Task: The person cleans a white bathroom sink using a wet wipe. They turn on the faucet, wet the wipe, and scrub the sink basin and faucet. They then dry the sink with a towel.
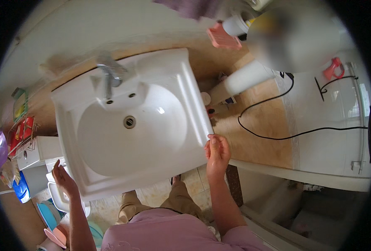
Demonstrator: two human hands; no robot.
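Observation:
A white ceramic washbasin [132, 147] spreads out before me, its bowl holding no objects. Toward the back stands a chrome faucet [110, 73], and a round metal drain [129, 122] sits in the bowl. My left hand [65, 181] is beside the basin's left edge, fingers extended and holding nothing. At the right edge is my right hand [217, 152], its fingers curled in with the thumb over them. No object shows in it. Its fingertips are right by the rim; whether they touch it I cannot tell.
A black cable [260, 135] runs along the right wall. Above it hangs a pink soap dish [224, 37]. On the left are a wire rack [23, 135] with red packets, a blue basin [47, 213] and a white bin [58, 197]. A doorway [267, 200] opens at lower right.

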